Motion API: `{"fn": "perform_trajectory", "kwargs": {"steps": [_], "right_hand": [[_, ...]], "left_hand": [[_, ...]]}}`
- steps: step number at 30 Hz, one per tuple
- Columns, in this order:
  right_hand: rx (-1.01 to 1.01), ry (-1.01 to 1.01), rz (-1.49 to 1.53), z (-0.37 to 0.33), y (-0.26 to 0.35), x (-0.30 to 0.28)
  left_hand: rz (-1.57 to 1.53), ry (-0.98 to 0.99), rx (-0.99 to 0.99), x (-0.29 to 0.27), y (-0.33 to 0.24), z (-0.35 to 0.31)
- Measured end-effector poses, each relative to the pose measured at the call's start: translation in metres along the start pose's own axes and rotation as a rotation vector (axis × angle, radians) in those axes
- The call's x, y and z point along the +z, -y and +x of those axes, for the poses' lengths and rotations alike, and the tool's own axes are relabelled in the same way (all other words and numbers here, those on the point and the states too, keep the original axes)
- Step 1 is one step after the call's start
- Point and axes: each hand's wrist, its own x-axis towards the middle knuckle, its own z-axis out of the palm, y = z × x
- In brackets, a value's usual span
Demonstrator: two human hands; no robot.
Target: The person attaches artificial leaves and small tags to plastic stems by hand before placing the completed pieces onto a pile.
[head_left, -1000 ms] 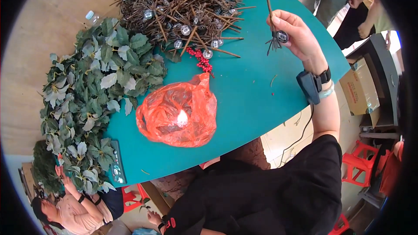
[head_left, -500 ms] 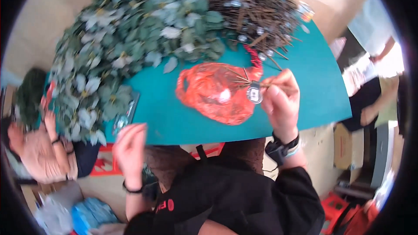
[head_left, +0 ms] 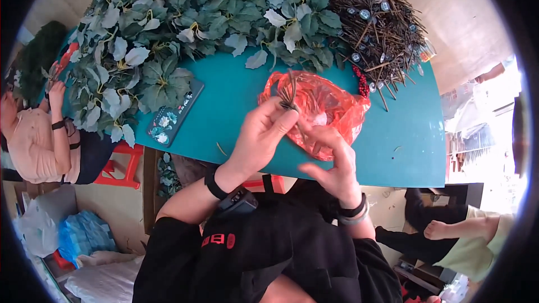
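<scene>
My left grip (head_left: 257, 139) clamped on twig bundle (head_left: 289, 96), over left part of red bag (head_left: 338, 101); right grip (head_left: 340, 163) apart, at bag's near side. Better pinch firmly, without bending thin twigs.

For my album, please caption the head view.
Left hand pinching a brown stem, right hand close by, green leaves heaped beyond.

Beyond the glossy plastic bag (head_left: 339, 100) on the smooth desk (head_left: 412, 148) lie matt, cloth-like leaves (head_left: 219, 11) and rough, woody-looking stems (head_left: 375, 29).

Craft workshop, artificial leaf heap (head_left: 219, 17), stem pile (head_left: 375, 31)
</scene>
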Motion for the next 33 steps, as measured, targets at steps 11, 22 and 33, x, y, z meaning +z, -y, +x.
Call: {"fn": "perform_trajectory", "kwargs": {"steps": [11, 22, 33], "right_hand": [[0.351, -0.003, 0.260, 0.040, 0.017, -0.005], [0.618, -0.087, 0.759, 0.033, 0.011, 0.003], [0.570, -0.155, 0.679, 0.027, 0.004, 0.016]], "left_hand": [[0.989, 0.022, 0.369, 0.001, -0.010, -0.006], [0.683, 0.041, 0.190, -0.007, 0.002, -0.007], [0.308, 0.004, -0.090, -0.005, 0.002, -0.003]]}}
